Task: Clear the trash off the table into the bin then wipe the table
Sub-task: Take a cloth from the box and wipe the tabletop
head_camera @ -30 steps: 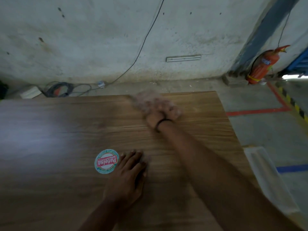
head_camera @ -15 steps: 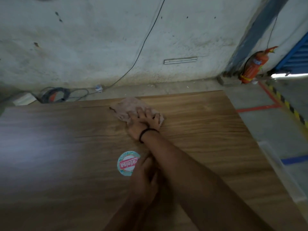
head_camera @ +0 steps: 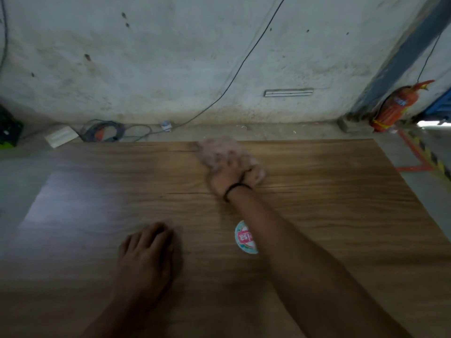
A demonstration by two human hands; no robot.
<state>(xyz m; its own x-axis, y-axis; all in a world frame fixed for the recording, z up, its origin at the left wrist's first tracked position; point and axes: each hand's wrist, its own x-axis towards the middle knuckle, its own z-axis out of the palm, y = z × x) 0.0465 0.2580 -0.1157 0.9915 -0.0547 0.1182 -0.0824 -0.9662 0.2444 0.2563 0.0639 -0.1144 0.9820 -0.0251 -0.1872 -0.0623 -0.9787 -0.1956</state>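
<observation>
A crumpled pale pink cloth [head_camera: 217,152] lies near the far edge of a brown wood-grain bench [head_camera: 341,215], a little right of the middle. The person's right hand [head_camera: 229,175] lies on top of the cloth's near part, pressing it to the surface. Both are blurred, so I cannot tell whether the fingers are flat or curled into the fabric. A thin black band [head_camera: 235,189] circles that wrist. The right forearm stretches diagonally across the bench and covers part of a round teal, white and pink sticker [head_camera: 244,237] stuck to the wood. The left hand [head_camera: 146,254] rests palm down on the near left of the bench, released, fingers straight and close together, holding nothing. Beyond the bench, a grey concrete wall [head_camera: 146,57] meets the floor. There, a coil of dark cable [head_camera: 105,131] lies to the left beside a small white box [head_camera: 62,139], and a red fire extinguisher [head_camera: 395,106] leans at the far right.
</observation>
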